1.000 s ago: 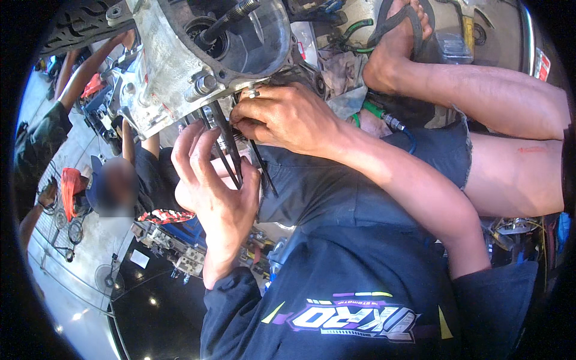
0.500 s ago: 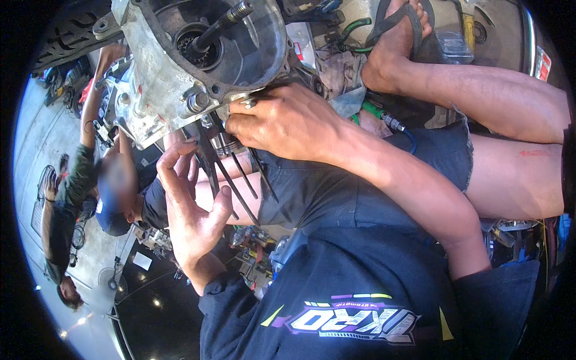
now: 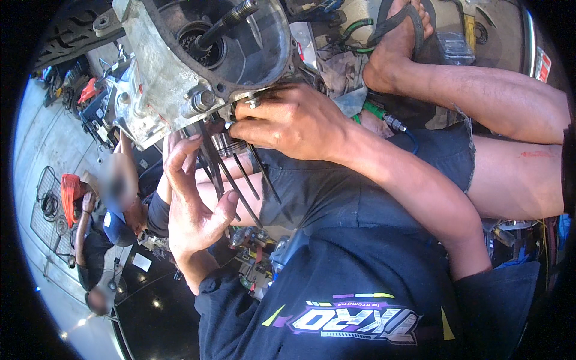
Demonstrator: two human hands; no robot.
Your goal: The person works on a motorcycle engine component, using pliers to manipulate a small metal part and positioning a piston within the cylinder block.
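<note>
A bare metal engine casing (image 3: pixel 157 69) filled the upper middle, its round open mouth facing the viewer. From that mouth a splined shaft (image 3: pixel 228 25) slanted up and to the right along its long axis. Below the casing's lower edge, several thin black rods (image 3: pixel 211 150) slanted down and to the right, and a silver piston (image 3: pixel 229 146) sat among them. The left hand (image 3: pixel 195 219) was beside the rods, thumb and forefinger spread wide; whether a fingertip touched a rod could not be told. The right hand (image 3: pixel 294 123) was bent against the casing's underside, fingers curled close together; their tips were partly hidden, so any grip was unclear. Rods and fingers covered part of the piston, and the upper edge cut off the casing's top.
</note>
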